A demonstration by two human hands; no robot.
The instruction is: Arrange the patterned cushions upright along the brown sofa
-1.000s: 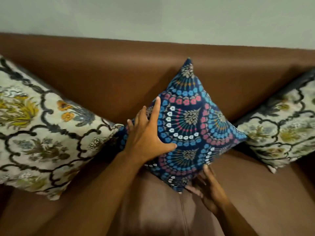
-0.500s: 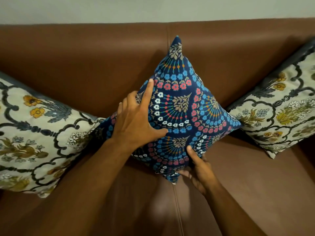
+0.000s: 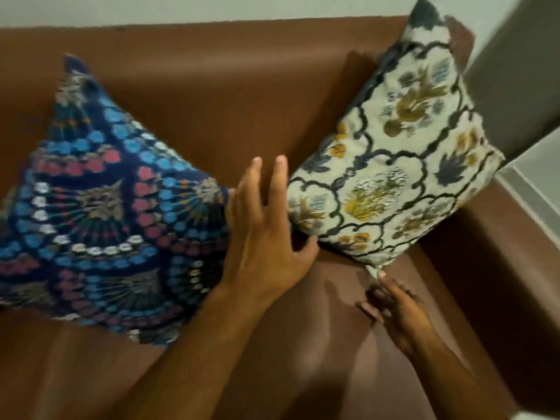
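Note:
My view has swung to the right end of the brown sofa [image 3: 212, 86]. The blue patterned cushion [image 3: 100, 213] stands on a corner at the left, leaning on the backrest, with no hand on it. A cream floral cushion [image 3: 394, 177] stands on a corner by the right armrest. Between the two cushions my left hand [image 3: 266, 237] has its fingers spread, and its thumb touches the cream cushion's lower left edge. My right hand [image 3: 391, 307] is blurred and sits just below that cushion's bottom corner, one fingertip at the tip. Neither hand has closed on it.
The sofa's right armrest [image 3: 500, 283] rises close beside the cream cushion. A pale wall [image 3: 212, 7] runs behind the backrest, and a grey wall and floor strip [image 3: 530, 192] lie at the far right. Bare brown seat [image 3: 303, 344] shows under my arms.
Both hands have let go of the blue cushion and moved right to the cream floral cushion. The view swung right, so the blue cushion now sits at the left.

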